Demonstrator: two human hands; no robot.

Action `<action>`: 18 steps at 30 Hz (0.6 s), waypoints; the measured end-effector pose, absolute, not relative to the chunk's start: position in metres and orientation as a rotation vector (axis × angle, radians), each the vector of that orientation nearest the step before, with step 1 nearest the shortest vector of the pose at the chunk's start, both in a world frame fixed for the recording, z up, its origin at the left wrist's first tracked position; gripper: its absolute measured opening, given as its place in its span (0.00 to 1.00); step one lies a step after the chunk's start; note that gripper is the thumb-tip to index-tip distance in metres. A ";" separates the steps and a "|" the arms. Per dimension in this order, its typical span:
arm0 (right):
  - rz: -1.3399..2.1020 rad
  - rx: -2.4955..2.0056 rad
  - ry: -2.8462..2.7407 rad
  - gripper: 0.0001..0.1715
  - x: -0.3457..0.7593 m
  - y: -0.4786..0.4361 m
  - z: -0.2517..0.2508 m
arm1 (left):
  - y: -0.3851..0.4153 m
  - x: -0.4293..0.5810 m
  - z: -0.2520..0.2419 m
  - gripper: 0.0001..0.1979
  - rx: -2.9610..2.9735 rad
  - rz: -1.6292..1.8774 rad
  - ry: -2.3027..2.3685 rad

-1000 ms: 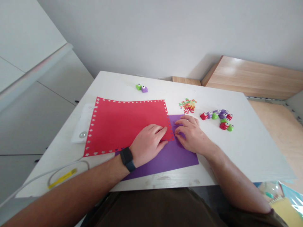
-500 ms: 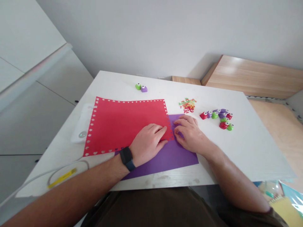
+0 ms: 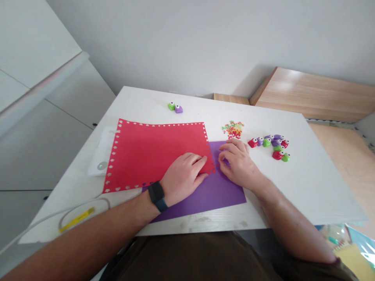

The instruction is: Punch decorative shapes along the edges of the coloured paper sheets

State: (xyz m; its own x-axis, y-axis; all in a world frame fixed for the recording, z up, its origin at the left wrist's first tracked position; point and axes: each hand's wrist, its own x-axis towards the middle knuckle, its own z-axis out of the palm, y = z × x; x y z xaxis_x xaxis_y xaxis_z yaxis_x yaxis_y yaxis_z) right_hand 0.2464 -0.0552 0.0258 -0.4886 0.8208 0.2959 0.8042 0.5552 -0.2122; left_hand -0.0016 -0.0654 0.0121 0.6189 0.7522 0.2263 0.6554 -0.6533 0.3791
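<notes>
A red paper sheet (image 3: 152, 150) with small shapes punched along its edges overlaps a purple paper sheet (image 3: 199, 199). My left hand (image 3: 184, 175), with a dark watch at the wrist, lies on the lower right of the red sheet, its fingers stretched out and holding nothing. Just beyond the red sheet's right edge, my right hand (image 3: 237, 162) is over the purple sheet with thumb and forefinger curled together. Whatever is between those fingertips, if anything, is too small to make out. Purple shows through the punched holes near that edge.
Small coloured paper cut-outs (image 3: 233, 129) lie in a pile behind my right hand. Several googly-eyed punches (image 3: 277, 142) are grouped at the right; a green one and a purple one (image 3: 178, 109) sit at the back. A white device (image 3: 101, 166) and yellow-tagged cable (image 3: 77, 219) are at left.
My right hand has drawn slightly to the right, away from the red sheet's edge, and its thumb and forefinger have come together. My left hand and both sheets are still.
</notes>
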 end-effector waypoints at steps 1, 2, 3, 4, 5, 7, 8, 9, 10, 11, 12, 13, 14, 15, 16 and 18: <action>0.067 -1.340 -2.420 0.06 0.247 -0.055 0.027 | -0.065 -0.002 0.012 0.20 2.588 0.537 1.147; 0.076 -1.347 -2.412 0.06 0.248 -0.055 0.028 | -0.065 -0.001 0.012 0.20 2.589 0.538 1.145; 0.087 -1.350 -2.406 0.05 0.249 -0.055 0.028 | -0.065 -0.001 0.012 0.20 2.590 0.540 1.145; 0.097 -1.352 -2.401 0.05 0.249 -0.055 0.028 | -0.065 -0.001 0.012 0.20 2.591 0.541 1.143; 0.106 -1.356 -2.399 0.05 0.249 -0.056 0.029 | -0.065 -0.001 0.012 0.20 2.592 0.543 1.143; 0.126 -1.365 -2.410 0.04 0.250 -0.058 0.029 | -0.065 -0.001 0.012 0.20 2.593 0.542 1.142; 0.137 -1.370 -2.420 0.03 0.250 -0.058 0.029 | -0.065 -0.001 0.012 0.21 2.594 0.539 1.141; 0.149 -1.376 -2.430 0.02 0.249 -0.059 0.030 | -0.065 -0.001 0.011 0.21 2.595 0.535 1.141; 0.160 -1.381 -2.440 0.02 0.249 -0.060 0.030 | -0.066 -0.001 0.011 0.21 2.595 0.532 1.142; 0.166 -1.382 -2.447 0.02 0.248 -0.060 0.031 | -0.066 -0.001 0.011 0.21 2.593 0.528 1.144; 0.170 -1.384 -2.453 0.02 0.248 -0.061 0.031 | -0.066 -0.001 0.011 0.21 2.593 0.526 1.145; 0.171 -1.386 -2.455 0.03 0.247 -0.061 0.031 | -0.066 -0.001 0.010 0.21 2.593 0.525 1.147; 0.168 -1.387 -2.455 0.03 0.247 -0.061 0.030 | -0.066 -0.001 0.010 0.21 2.593 0.524 1.148; 0.166 -1.388 -2.455 0.04 0.246 -0.060 0.029 | -0.065 -0.001 0.010 0.21 2.594 0.524 1.148; 0.167 -1.387 -2.456 0.04 0.246 -0.060 0.029 | -0.065 -0.001 0.010 0.21 2.596 0.524 1.147; 0.175 -1.383 -2.461 0.05 0.246 -0.060 0.026 | -0.065 -0.001 0.011 0.21 2.600 0.522 1.146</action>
